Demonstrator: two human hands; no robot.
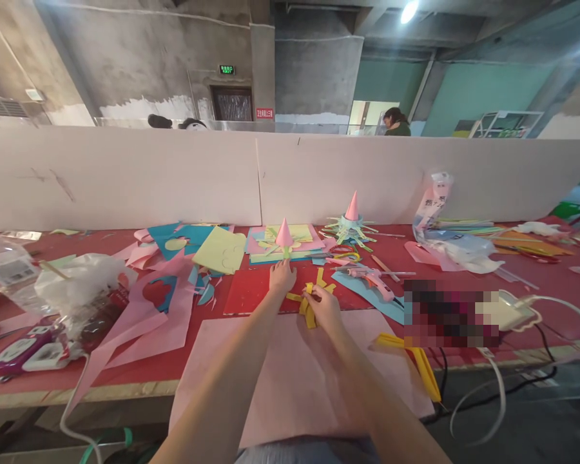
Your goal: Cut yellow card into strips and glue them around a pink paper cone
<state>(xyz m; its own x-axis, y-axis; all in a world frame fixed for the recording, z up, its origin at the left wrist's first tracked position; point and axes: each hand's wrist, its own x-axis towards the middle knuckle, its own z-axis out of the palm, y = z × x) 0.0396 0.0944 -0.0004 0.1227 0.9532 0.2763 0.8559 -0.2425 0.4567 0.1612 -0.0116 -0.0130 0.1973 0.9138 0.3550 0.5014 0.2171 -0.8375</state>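
Note:
My left hand [283, 277] is stretched forward, its fingers closed at the base of a pink paper cone [284, 233] with light green strips around it. My right hand [326, 308] pinches a bunch of yellow paper strips [310, 312] that spread out like a star just above the pink sheet [280, 380]. Beneath both hands lies a red board [244, 290]. A second pink cone [352, 207] stands farther back, set in a pale blue ring with a green strip fringe. To the right rests a pink glue gun [374, 278] on blue paper.
Paper scraps and a yellow sheet [220, 250] cover the left side, beside a plastic bag [77, 283] and a purple device [22, 348]. Folded yellow strips [423, 370], a white power strip [512, 310] and cables lie right. A pale partition [183, 180] runs behind the table.

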